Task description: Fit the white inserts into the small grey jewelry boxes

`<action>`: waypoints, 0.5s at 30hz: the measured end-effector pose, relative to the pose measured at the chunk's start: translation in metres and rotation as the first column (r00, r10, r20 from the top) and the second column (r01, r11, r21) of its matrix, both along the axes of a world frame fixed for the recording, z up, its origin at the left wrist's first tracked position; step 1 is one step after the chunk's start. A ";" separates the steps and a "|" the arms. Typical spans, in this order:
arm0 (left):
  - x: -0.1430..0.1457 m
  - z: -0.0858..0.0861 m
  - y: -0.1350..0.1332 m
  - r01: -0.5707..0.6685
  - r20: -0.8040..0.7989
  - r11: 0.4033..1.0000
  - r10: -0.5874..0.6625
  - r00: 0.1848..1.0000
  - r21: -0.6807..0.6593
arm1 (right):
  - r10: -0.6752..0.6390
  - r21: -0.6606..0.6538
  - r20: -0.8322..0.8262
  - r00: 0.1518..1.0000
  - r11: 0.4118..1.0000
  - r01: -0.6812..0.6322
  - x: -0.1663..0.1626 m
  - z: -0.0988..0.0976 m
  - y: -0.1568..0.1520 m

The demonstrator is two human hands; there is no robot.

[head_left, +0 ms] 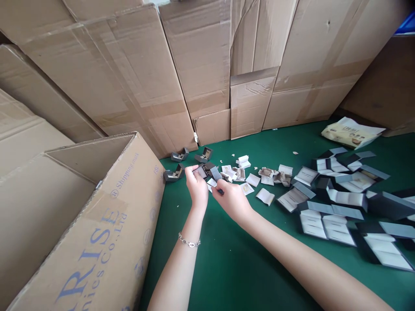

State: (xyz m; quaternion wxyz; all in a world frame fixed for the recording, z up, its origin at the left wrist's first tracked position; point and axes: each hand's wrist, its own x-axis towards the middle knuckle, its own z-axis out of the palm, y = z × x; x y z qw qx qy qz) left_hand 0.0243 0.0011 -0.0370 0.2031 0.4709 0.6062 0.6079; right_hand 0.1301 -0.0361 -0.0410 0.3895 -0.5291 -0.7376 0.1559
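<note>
My left hand point(197, 185), with a chain bracelet at its wrist, grips a small dark hinged box point(212, 171) whose lid stands open. Close beside it, my right hand point(232, 199) has its fingers curled in a pinch by the box's near edge. A small white piece point(211, 183) shows between the two hands; whether my right fingers hold it is hidden. Beyond my left hand sit three similar opened boxes, one of them the dark box point(175, 172) by the carton. White crumpled inserts point(266, 196) lie scattered to the right of my hands.
A large open carton point(142, 216) with blue printing stands at left. Stacked cardboard boxes point(207, 56) wall off the back. Several open dark boxes with white linings point(327, 224) cover the right of the green surface point(227, 268). A yellowish packet point(352, 133) lies at back right.
</note>
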 end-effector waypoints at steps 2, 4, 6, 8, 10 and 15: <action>0.001 0.001 -0.001 0.000 0.050 1.000 0.000 0.999 -0.003 | 0.017 0.098 -0.136 0.991 0.995 -0.003 -0.002 -0.013 0.003; 0.002 0.001 -0.001 0.001 0.078 1.000 -0.001 0.997 0.007 | 0.031 0.181 -0.211 0.977 0.984 0.008 -0.003 -0.021 0.005; 0.002 0.001 0.000 -0.002 0.085 1.000 0.000 0.996 0.018 | 0.033 0.230 -0.206 0.978 0.973 0.016 -0.003 -0.025 0.006; 0.001 0.000 0.001 0.005 0.089 1.000 -0.007 0.996 0.025 | 0.022 0.243 -0.147 0.989 0.970 0.015 -0.001 -0.023 0.006; 0.000 -0.002 0.002 0.015 0.085 1.000 -0.017 0.996 0.023 | 0.000 0.225 -0.053 0.999 0.974 0.012 0.000 -0.019 0.005; 0.000 -0.003 -0.001 0.019 -0.020 0.995 -0.017 1.000 0.100 | -0.069 0.214 0.153 0.986 0.976 0.035 0.003 -0.004 -0.002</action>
